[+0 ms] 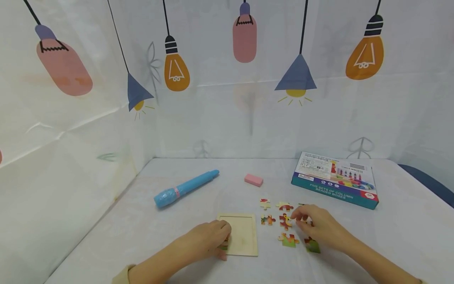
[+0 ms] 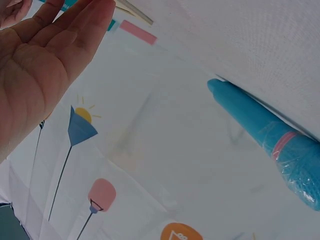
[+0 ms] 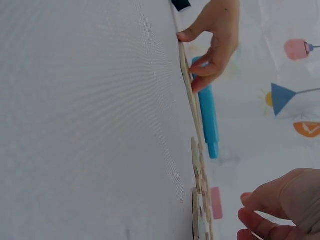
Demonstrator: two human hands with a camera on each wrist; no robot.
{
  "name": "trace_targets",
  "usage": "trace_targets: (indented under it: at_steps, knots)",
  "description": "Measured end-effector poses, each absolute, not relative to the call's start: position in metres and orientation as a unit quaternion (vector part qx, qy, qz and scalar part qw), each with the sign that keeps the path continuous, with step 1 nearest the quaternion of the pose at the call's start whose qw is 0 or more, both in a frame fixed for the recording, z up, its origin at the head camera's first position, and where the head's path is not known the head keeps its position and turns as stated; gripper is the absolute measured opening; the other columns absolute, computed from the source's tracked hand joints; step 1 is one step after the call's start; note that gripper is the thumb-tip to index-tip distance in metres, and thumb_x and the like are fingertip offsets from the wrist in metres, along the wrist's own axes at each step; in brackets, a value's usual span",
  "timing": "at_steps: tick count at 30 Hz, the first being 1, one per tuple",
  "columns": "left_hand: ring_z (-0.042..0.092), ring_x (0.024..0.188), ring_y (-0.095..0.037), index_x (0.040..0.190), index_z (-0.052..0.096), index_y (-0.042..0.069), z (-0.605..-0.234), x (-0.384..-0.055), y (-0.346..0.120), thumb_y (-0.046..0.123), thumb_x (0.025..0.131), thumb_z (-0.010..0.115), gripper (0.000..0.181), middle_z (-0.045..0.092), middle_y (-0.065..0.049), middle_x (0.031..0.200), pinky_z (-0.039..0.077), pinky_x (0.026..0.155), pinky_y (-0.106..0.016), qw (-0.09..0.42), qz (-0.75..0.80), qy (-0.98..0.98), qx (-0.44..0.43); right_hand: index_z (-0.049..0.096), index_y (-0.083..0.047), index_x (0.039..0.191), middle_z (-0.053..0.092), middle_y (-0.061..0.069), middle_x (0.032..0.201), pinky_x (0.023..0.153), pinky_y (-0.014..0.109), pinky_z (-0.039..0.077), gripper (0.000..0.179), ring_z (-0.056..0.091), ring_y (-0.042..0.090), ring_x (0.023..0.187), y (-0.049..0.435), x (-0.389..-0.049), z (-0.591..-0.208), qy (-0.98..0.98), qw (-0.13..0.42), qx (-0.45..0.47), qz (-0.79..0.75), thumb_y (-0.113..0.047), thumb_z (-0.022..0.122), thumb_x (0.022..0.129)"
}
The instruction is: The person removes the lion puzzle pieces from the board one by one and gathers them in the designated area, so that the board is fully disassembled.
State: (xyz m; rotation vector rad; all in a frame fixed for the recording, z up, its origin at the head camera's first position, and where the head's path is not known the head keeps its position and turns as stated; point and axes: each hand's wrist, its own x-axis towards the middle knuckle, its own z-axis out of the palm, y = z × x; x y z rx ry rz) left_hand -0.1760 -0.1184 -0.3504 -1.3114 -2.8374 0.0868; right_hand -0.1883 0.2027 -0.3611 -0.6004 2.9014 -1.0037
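My left hand [image 1: 207, 238] rests over the left side of a square wooden puzzle tray [image 1: 244, 236]. Its fingers reach onto the board, and the thumb is down by the near left corner. Partly hidden beneath the hand, a puzzle piece [image 1: 224, 245] with green and brown print lies in the tray. My right hand [image 1: 320, 225] hovers over loose jigsaw pieces to the right, fingers loosely bent, with nothing visible between thumb and fingertips. Just left of those fingertips is a piece with an eye printed on it [image 1: 285, 221]. Green-edged pieces [image 1: 313, 246] lie below the right hand, partly covered.
Behind the tray lie a blue wrapped stick-shaped thing [image 1: 188, 188] with a pink band and a pink eraser-like block [image 1: 253, 180]. A beaded-column toy box [image 1: 335, 181] stands at the back right. A lamp-printed white curtain [image 1: 227, 118] hangs beyond the table.
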Motion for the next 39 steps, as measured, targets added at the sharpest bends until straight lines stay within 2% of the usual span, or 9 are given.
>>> trace_targets:
  at_steps: [10,16,29,35,39]
  knots:
    - [0.037,0.067,-0.002,0.088,0.047,0.015,-0.35,-0.175,-0.118,0.041,0.072,0.071,0.039,0.035,0.011,0.075,0.036,0.058,-0.014,-0.009,0.017,-0.914,-0.405,0.062,-0.014,0.097,0.06,-0.004,0.097,0.074,0.035,0.05,0.015,0.053,0.018,0.091,0.197,-0.184,-0.356,0.929,-0.028,-0.21,-0.304,-0.008,0.064,0.084]
    - [0.037,0.067,-0.003,0.089,0.047,0.015,-0.349,-0.174,-0.119,0.041,0.072,0.07,0.039,0.036,0.011,0.075,0.036,0.057,-0.015,-0.014,0.014,-0.915,-0.403,0.062,-0.017,0.1,0.059,-0.005,0.103,0.081,0.041,0.049,0.017,0.055,0.021,0.099,0.19,-0.182,-0.352,0.926,-0.052,-0.229,-0.296,-0.011,0.066,0.084]
    - [0.039,0.072,-0.002,0.092,0.047,0.016,-0.349,-0.175,-0.118,0.042,0.073,0.069,0.039,0.036,0.013,0.078,0.037,0.06,-0.014,-0.007,0.013,-0.914,-0.405,0.062,-0.017,0.101,0.058,-0.004,0.106,0.085,0.04,0.047,0.021,0.052,0.019,0.102,0.167,-0.177,-0.344,0.926,-0.095,-0.265,-0.25,-0.011,0.068,0.082]
    - [0.041,0.073,-0.004,0.093,0.048,0.016,-0.348,-0.174,-0.119,0.041,0.072,0.07,0.04,0.038,0.012,0.079,0.038,0.06,-0.016,-0.013,0.008,-0.916,-0.402,0.062,-0.015,0.103,0.056,-0.004,0.107,0.08,0.033,0.049,0.023,0.05,0.016,0.099,0.154,-0.178,-0.346,0.912,-0.101,-0.298,-0.265,-0.007,0.067,0.082]
    - [0.041,0.074,-0.004,0.095,0.048,0.016,-0.349,-0.173,-0.118,0.042,0.072,0.069,0.04,0.038,0.012,0.08,0.038,0.06,-0.017,-0.014,0.016,-0.916,-0.401,0.062,-0.015,0.102,0.056,-0.004,0.106,0.081,0.035,0.048,0.021,0.049,0.015,0.099,0.144,-0.177,-0.349,0.907,-0.109,-0.313,-0.261,-0.008,0.066,0.082]
